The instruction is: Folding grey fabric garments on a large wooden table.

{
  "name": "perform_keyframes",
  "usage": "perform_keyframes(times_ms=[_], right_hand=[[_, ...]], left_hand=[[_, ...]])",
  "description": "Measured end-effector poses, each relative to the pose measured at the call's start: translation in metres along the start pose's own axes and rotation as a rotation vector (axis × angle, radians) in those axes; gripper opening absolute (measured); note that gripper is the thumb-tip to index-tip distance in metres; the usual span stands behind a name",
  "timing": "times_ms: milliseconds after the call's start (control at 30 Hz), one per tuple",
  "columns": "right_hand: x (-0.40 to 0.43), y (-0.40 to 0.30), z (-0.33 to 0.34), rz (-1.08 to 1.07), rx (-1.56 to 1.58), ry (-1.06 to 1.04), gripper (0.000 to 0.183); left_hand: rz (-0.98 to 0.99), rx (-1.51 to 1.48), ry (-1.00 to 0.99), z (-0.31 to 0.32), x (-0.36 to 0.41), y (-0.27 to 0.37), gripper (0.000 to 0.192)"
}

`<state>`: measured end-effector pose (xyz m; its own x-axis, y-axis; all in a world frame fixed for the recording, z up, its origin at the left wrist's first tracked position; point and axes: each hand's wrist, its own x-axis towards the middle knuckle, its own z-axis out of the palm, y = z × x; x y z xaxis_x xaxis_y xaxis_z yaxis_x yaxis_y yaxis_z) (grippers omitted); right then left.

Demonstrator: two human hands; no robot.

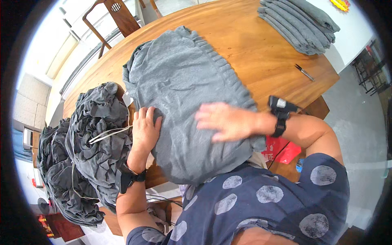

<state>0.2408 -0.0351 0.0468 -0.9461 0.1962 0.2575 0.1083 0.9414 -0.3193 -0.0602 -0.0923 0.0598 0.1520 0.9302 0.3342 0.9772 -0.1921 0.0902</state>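
A grey knit garment (180,82) lies folded on the wooden table before me, with a gathered, ribbed edge along its right side. Its near end reaches my body. My right hand (226,122) rests palm down on the cloth, fingers spread and blurred by motion. At the garment's left edge, my left hand (145,131) lies with its thumb beside the cloth and nothing visible in its grip. Just left of that hand sits a large heap of crumpled dark grey garments (98,144), with white drawstrings (110,134) hanging out of it.
A stack of folded grey garments (300,26) stands at the far right of the wooden table (242,61). A slim black-and-silver tool (304,73) lies near the right edge. Below that edge is a red bag (281,150) bearing writing. A wooden chair (121,18) stands beyond the table.
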Motion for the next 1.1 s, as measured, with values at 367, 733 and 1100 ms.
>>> perform_keyframes(times_ms=[367, 733, 1100], right_hand=[[-0.015, 0.097, -0.094, 0.629, -0.34, 0.207, 0.032], [-0.029, 0.053, -0.041, 0.638, -0.443, 0.025, 0.037], [0.07, 0.216, -0.019, 0.401, -0.552, 0.719, 0.031]], left_hand=[[0.243, -0.499, 0.025, -0.013, 0.082, 0.091, 0.032], [-0.076, -0.034, -0.042, 0.03, 0.059, -0.023, 0.056], [-0.075, -0.338, -0.407, -0.049, 0.005, 0.09, 0.057]])
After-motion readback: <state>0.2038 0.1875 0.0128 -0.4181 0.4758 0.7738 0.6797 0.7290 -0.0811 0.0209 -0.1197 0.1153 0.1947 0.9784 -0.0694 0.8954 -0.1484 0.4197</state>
